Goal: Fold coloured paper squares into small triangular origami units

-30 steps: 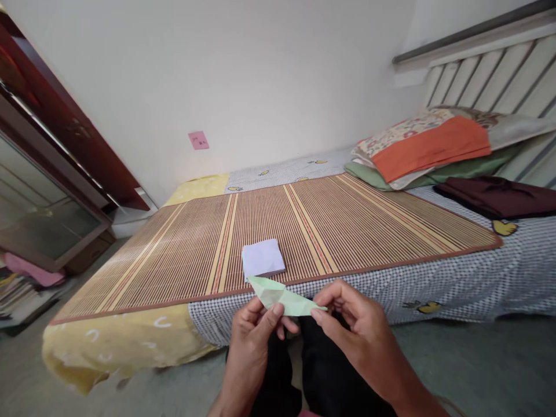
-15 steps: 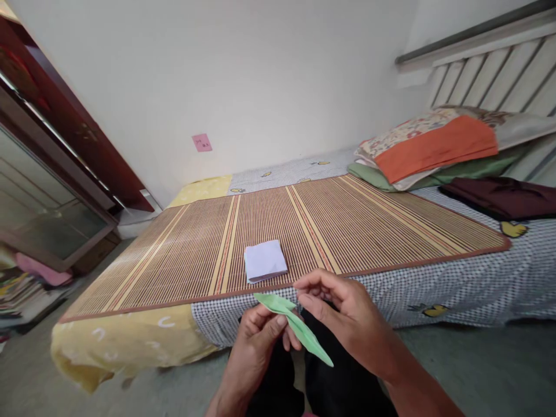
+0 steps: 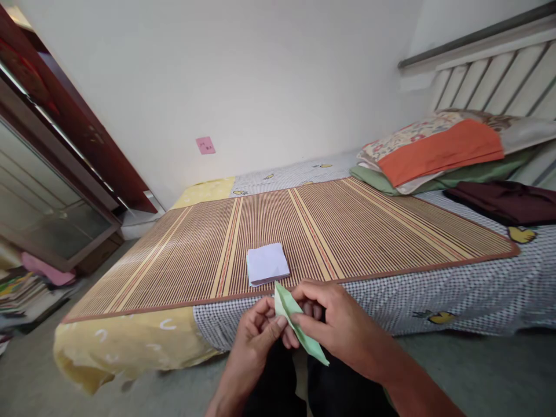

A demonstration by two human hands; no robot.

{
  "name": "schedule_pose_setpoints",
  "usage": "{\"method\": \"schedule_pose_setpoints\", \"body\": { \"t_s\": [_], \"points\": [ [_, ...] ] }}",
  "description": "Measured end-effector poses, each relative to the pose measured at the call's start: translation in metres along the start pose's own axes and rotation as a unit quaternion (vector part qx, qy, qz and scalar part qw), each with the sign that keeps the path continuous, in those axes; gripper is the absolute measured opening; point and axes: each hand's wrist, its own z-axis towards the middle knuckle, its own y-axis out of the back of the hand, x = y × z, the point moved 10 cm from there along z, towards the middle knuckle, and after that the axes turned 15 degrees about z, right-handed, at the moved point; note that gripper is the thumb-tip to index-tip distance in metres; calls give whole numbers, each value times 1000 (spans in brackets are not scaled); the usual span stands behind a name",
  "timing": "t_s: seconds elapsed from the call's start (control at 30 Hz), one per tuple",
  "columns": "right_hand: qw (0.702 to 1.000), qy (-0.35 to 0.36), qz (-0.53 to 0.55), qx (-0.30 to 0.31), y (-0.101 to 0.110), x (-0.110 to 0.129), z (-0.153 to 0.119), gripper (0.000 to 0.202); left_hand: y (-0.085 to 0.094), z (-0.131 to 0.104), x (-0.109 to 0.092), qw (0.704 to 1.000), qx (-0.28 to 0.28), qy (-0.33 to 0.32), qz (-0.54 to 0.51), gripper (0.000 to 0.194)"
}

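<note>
A folded piece of light green paper point(image 3: 304, 335), long and pointed at both ends, is held over my lap near the bed's front edge. My left hand point(image 3: 259, 336) pinches its left side between thumb and fingers. On the other side, my right hand point(image 3: 332, 318) has its thumb against the paper and its fingers curled behind the upper part. Just beyond my hands, a stack of white square paper point(image 3: 268, 264) lies on the striped mat point(image 3: 191, 255).
Pillows point(image 3: 443, 152) and a dark folded cloth point(image 3: 504, 201) lie at the bed's right end. A pink note point(image 3: 205, 145) is on the wall. Books point(image 3: 19, 298) are piled at the far left, near a glass-fronted cabinet point(image 3: 52, 202).
The green paper has turned more upright, its upper tip shifting right. My right hand, earlier beside the paper with nothing in its fingers, has taken hold of it. The view has shifted slightly.
</note>
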Motion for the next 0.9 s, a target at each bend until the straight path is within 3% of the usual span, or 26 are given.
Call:
{"method": "schedule_pose_setpoints", "body": {
  "t_s": [0.13,0.27,0.43,0.67,0.8,0.9],
  "points": [
    [999,17,-28,-14,5,-2,4,17,3,2,-7,1000,11,-2,14,19],
    [995,-17,98,-4,7,-25,6,15,1,5,-18,999,30,-8,31,30],
    [979,-35,196,-36,15,-47,4,13,5,14,-21,999,11,5,33,24],
    [977,14,204,-63,26,-44,7,12,4,29,-20,998,-2,37,51,28],
    [973,57,195,-112,36,-36,4,14,6,34,-13,997,-50,37,38,24],
    [973,73,167,-139,41,-31,0,7,-4,33,-5,998,-43,40,22,30]
  ]
}}
